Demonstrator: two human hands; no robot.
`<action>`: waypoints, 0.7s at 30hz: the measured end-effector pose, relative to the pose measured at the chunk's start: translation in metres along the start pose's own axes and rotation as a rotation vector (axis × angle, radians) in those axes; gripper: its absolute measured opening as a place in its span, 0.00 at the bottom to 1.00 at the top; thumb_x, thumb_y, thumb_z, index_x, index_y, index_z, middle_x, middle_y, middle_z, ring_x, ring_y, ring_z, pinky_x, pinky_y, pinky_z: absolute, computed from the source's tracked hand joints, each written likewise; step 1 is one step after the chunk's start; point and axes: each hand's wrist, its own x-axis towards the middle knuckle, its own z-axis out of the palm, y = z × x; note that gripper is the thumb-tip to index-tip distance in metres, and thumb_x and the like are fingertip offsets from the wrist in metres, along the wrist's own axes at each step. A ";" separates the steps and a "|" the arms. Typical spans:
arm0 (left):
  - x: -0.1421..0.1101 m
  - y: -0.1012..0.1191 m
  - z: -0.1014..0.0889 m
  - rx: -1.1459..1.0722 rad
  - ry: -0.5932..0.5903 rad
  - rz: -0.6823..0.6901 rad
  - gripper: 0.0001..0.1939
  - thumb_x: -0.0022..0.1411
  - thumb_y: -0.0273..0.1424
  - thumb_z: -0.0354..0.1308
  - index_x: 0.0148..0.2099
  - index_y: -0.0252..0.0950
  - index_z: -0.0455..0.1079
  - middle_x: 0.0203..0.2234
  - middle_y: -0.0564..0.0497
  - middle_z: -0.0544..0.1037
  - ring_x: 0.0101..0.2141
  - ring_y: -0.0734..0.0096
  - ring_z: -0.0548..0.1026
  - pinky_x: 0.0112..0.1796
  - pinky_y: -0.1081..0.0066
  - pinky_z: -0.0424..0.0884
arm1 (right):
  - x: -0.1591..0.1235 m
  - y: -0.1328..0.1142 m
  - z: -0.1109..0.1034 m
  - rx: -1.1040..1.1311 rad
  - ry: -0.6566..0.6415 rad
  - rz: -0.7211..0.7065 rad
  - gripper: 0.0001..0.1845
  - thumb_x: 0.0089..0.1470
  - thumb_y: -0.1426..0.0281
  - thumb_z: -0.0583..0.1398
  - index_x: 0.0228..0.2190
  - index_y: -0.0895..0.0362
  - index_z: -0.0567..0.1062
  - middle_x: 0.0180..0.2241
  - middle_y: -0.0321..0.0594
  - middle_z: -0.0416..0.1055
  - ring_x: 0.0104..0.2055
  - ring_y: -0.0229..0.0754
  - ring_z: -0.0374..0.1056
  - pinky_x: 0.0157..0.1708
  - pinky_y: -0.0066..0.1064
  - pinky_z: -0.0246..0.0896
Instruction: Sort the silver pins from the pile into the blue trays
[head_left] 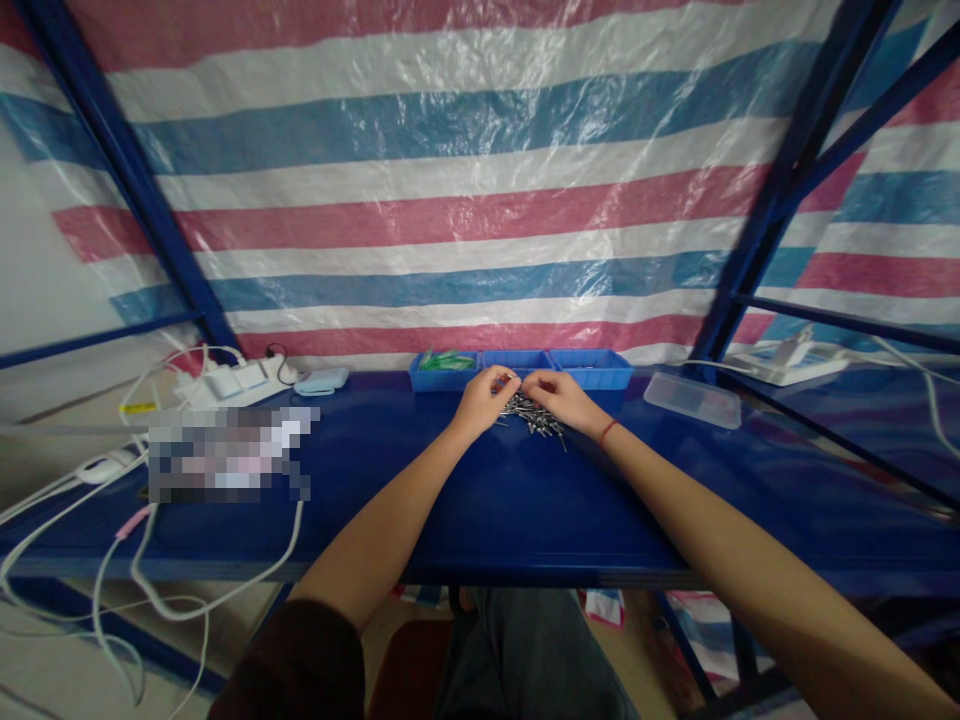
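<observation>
A loose pile of small, thin metal pieces (541,418), looking like rivets or screws, lies on the blue tabletop (480,510). My left hand (486,398) is at the pile's left side, thumb and fingertips pinched together around something tiny and pale. Across from it, my right hand (564,398) hovers over or rests against the pile's right side, its fingers closed in a pinch too. The two sets of fingertips almost meet above the pieces. What the right fingertips hold, if anything, is too small to make out.
Behind the hands stand blue compartment bins (600,372), the left one with green items (448,360). A clear plastic lid or tray (691,400) lies to the right. Leftward are a power strip (240,380), a light-blue case (321,381), a blurred-out object and white cables (296,545).
</observation>
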 end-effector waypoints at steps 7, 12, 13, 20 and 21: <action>-0.005 -0.003 -0.001 0.208 -0.120 0.068 0.20 0.59 0.35 0.52 0.53 0.35 0.60 0.36 0.49 0.72 0.32 0.72 0.72 0.39 0.69 0.69 | 0.006 0.021 -0.016 -0.096 0.430 0.155 0.14 0.49 0.61 0.54 0.24 0.59 0.71 0.23 0.39 0.68 0.25 0.37 0.62 0.26 0.28 0.57; -0.014 -0.002 -0.001 0.480 -0.328 0.133 0.14 0.59 0.39 0.51 0.45 0.41 0.69 0.40 0.48 0.72 0.43 0.62 0.69 0.44 0.61 0.66 | 0.005 0.054 -0.045 -0.185 0.636 0.487 0.16 0.50 0.61 0.54 0.24 0.60 0.72 0.23 0.41 0.69 0.22 0.35 0.61 0.23 0.28 0.55; -0.015 -0.001 -0.001 0.515 -0.363 0.128 0.15 0.59 0.41 0.51 0.45 0.42 0.70 0.41 0.48 0.71 0.44 0.60 0.68 0.44 0.59 0.66 | 0.004 0.058 -0.049 -0.175 0.624 0.540 0.16 0.50 0.61 0.53 0.23 0.60 0.72 0.22 0.41 0.68 0.20 0.35 0.60 0.22 0.28 0.55; -0.017 0.006 0.002 0.617 -0.475 0.155 0.11 0.60 0.37 0.50 0.43 0.45 0.71 0.43 0.50 0.71 0.45 0.58 0.66 0.42 0.56 0.64 | -0.001 0.056 -0.052 -0.072 0.575 0.620 0.20 0.53 0.60 0.49 0.25 0.61 0.72 0.22 0.43 0.69 0.17 0.33 0.59 0.17 0.26 0.54; -0.017 0.007 0.002 0.619 -0.477 0.156 0.10 0.60 0.37 0.50 0.41 0.44 0.71 0.42 0.50 0.72 0.44 0.58 0.66 0.42 0.57 0.64 | -0.001 0.053 -0.050 -0.068 0.561 0.606 0.19 0.53 0.60 0.50 0.25 0.61 0.72 0.22 0.42 0.70 0.17 0.33 0.59 0.17 0.26 0.54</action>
